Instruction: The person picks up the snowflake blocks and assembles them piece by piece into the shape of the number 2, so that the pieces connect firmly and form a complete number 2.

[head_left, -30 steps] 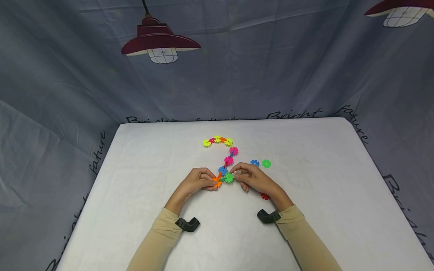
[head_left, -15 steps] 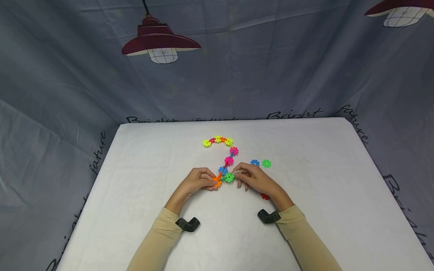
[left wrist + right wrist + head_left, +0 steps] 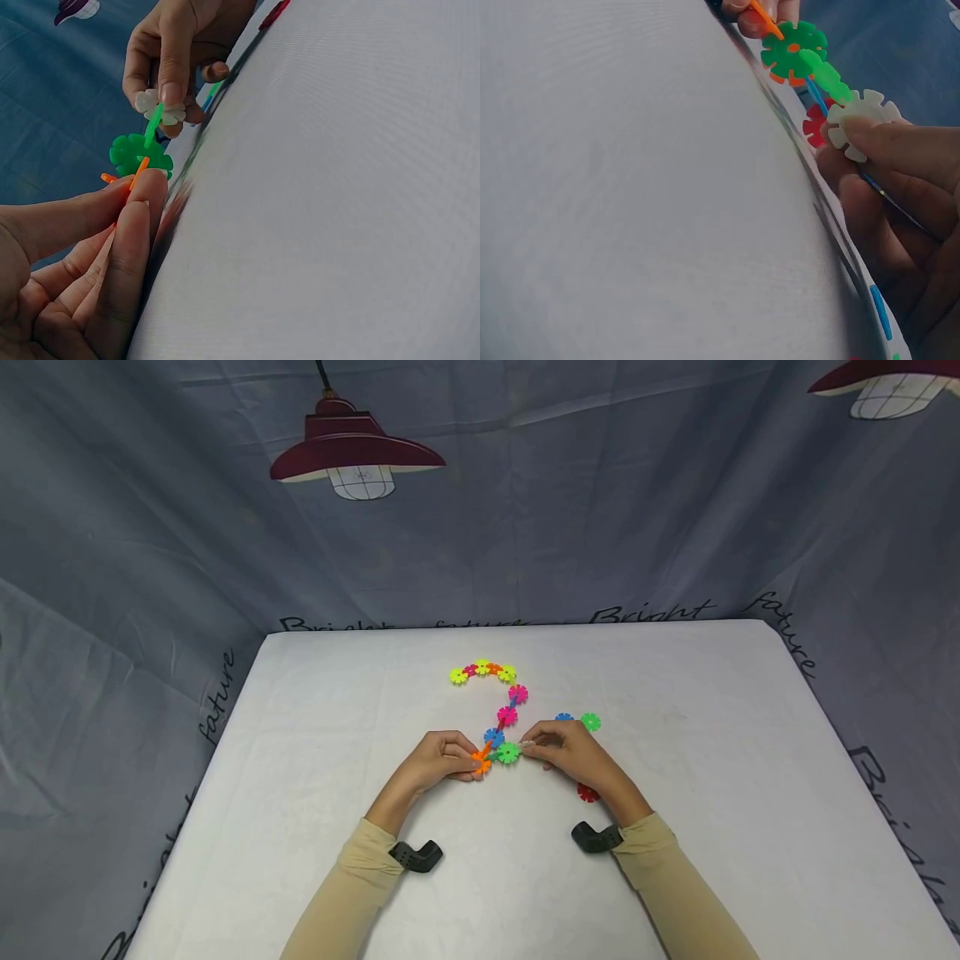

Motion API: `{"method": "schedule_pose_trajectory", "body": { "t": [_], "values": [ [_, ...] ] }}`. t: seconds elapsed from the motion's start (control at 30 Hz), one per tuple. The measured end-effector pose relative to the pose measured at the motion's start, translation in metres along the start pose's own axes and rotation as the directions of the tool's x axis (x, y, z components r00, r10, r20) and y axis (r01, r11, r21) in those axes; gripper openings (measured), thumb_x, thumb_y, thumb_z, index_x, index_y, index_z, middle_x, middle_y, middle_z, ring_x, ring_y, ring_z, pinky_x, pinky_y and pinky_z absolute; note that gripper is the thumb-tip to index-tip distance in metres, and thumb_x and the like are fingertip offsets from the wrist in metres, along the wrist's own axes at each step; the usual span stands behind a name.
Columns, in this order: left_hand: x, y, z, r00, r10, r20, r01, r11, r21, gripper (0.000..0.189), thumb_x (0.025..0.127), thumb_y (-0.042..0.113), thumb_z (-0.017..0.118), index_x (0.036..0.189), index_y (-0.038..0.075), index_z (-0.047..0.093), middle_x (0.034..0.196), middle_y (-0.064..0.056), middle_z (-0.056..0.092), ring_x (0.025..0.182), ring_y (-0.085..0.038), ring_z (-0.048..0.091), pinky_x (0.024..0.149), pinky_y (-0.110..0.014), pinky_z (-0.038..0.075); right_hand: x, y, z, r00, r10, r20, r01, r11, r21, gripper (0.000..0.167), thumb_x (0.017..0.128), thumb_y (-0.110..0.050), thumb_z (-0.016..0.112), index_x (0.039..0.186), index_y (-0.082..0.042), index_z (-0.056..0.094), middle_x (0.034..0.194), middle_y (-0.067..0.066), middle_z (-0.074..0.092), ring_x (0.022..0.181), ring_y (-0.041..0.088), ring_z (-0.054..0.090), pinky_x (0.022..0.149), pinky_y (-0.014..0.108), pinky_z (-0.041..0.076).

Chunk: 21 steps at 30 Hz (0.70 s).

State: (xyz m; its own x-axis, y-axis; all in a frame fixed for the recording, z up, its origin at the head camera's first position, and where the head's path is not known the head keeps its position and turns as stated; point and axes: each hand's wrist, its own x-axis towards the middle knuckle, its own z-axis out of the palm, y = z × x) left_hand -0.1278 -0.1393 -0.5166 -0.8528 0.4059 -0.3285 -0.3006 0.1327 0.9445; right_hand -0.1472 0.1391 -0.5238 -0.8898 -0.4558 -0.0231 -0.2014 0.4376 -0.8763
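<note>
My left hand (image 3: 441,757) pinches an orange notched plastic disc (image 3: 482,765) between thumb and fingers. That disc is part of a curved chain of interlocking flower-shaped discs, running past a blue disc (image 3: 494,738) and a pink disc (image 3: 518,694) to yellow ones (image 3: 482,667) at the far end. Beyond the orange disc come a dark green disc (image 3: 784,56) and a bright green one (image 3: 826,76). Between thumb and fingertips, my right hand (image 3: 567,750) pinches a white notched disc (image 3: 874,105), its edge right at the bright green disc. The fingers partly cover the white disc.
Loose on the white table (image 3: 712,760) lie a blue disc (image 3: 564,717) and a green disc (image 3: 591,722), just beyond the right hand. A red disc (image 3: 588,793) lies partly under the right wrist. A grey printed cloth (image 3: 510,543) hangs behind the table.
My right hand has shifted slightly to the right, its lower fingers drawing in, and now covers more of the loose blue disc. The left hand stays almost still.
</note>
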Motion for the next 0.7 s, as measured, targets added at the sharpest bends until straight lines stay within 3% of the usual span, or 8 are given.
{"method": "schedule_pose_trajectory", "body": {
  "t": [0.27, 0.53, 0.7],
  "values": [
    [0.0004, -0.0012, 0.0003, 1.000, 0.002, -0.002, -0.002, 1.000, -0.002, 0.020, 0.093, -0.003, 0.070, 0.111, -0.010, 0.064, 0.085, -0.007, 0.079, 0.074, -0.014, 0.078, 0.070, -0.026, 0.063, -0.0012, -0.0011, -0.0008, 0.999, 0.015, -0.031, -0.015, 1.000, -0.011, 0.007, 0.091, -0.022, 0.081, 0.097, -0.020, 0.079, 0.092, 0.003, 0.079, 0.060, 0.015, 0.065, 0.059, 0.028, 0.056],
    [0.0004, -0.0009, 0.0005, 1.000, 0.001, -0.007, -0.001, 1.000, -0.005, 0.019, 0.092, -0.004, 0.070, 0.110, -0.010, 0.065, 0.085, -0.007, 0.079, 0.074, -0.014, 0.077, 0.069, -0.026, 0.063, -0.0019, -0.0051, 0.0004, 0.998, -0.021, -0.053, 0.020, 1.000, -0.017, 0.005, 0.089, -0.017, 0.082, 0.094, -0.019, 0.080, 0.087, 0.000, 0.078, 0.064, 0.014, 0.068, 0.062, 0.027, 0.058],
    [0.0010, -0.0016, 0.0007, 1.000, 0.007, -0.012, -0.007, 1.000, 0.005, 0.020, 0.092, -0.002, 0.072, 0.109, -0.011, 0.066, 0.087, -0.012, 0.079, 0.073, -0.013, 0.077, 0.069, -0.026, 0.063, -0.0014, -0.0080, 0.0056, 0.996, -0.066, -0.057, 0.060, 0.993, -0.103, 0.004, 0.089, -0.017, 0.082, 0.093, -0.018, 0.081, 0.085, -0.004, 0.078, 0.065, 0.008, 0.066, 0.062, 0.024, 0.057]
  ]
}}
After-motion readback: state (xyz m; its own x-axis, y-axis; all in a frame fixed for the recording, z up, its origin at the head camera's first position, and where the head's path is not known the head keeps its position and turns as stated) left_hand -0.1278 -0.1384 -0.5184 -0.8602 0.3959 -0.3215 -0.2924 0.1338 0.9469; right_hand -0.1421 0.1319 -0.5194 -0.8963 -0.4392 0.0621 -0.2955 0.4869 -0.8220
